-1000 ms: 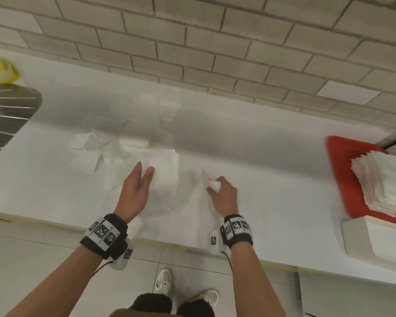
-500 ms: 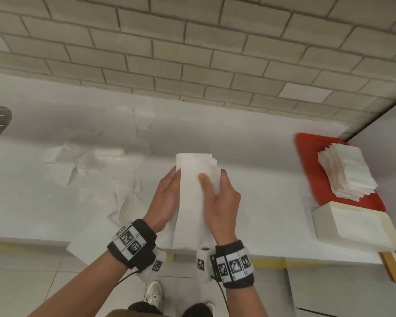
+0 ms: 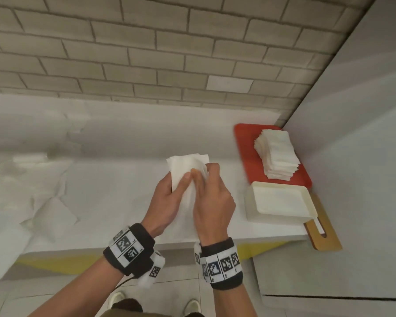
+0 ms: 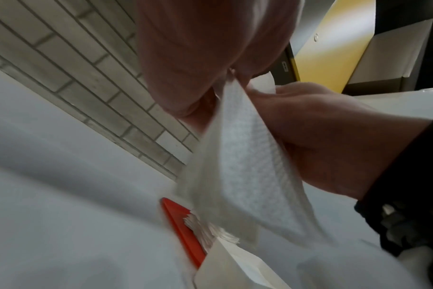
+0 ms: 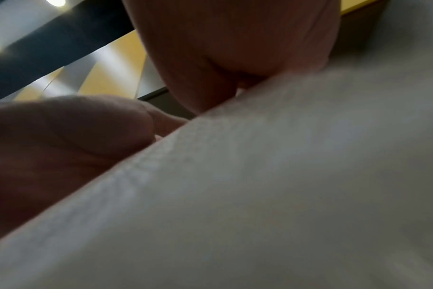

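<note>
A white paper napkin is held folded above the white counter, between both hands. My left hand grips its left side, thumb on top. My right hand pinches its right side with curled fingers. In the left wrist view the napkin hangs down in folds from the pinching fingers. In the right wrist view the napkin fills most of the picture, blurred. A stack of folded napkins sits on a red board at the right.
Several loose unfolded napkins lie spread on the counter's left part. A cream plastic tray sits upside down in front of the red board, over a wooden board that juts past the counter's edge. A grey wall closes the right side.
Both hands lifted one napkin from the loose pile and carried it to the right while folding it narrower. My view has turned right, toward the red board.
</note>
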{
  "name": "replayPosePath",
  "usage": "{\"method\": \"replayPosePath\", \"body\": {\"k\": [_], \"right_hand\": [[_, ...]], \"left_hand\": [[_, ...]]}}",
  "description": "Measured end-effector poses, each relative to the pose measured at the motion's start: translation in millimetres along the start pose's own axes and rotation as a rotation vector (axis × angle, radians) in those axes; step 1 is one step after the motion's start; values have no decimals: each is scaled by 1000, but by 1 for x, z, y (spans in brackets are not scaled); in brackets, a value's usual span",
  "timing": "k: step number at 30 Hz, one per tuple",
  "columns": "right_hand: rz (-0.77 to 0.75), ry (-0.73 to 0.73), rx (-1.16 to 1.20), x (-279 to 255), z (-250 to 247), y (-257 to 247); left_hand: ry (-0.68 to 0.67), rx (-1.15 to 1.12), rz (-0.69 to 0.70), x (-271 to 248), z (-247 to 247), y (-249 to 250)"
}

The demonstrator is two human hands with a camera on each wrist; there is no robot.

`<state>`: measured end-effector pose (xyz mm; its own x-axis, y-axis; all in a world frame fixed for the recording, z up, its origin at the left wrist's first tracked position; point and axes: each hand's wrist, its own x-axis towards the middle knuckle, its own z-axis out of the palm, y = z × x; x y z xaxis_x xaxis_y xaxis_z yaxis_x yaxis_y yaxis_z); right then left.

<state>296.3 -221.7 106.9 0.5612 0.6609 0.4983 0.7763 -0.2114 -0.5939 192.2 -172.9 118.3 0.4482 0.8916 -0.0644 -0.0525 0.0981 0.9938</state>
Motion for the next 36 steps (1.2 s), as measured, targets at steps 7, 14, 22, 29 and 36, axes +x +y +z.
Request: {"method": "replayPosePath", "body": {"k": [7,14,22,29,36], "right_hand": [[487,-447,699,16,-102,106],[724,-244,719,21,-171,235],[484,-168,-31,66,-141,332],[301,-208,-423,61,-121,348],[346,-714,-435,69,-88,332]], "left_hand": [[10,-55,90,11,119,-11],[156,-30,82,58,194,-41],[-158,839,134,100,239,-120],[-292,1461,327,106,257,-145],[-608,1682,362,107,271,-131]]}}
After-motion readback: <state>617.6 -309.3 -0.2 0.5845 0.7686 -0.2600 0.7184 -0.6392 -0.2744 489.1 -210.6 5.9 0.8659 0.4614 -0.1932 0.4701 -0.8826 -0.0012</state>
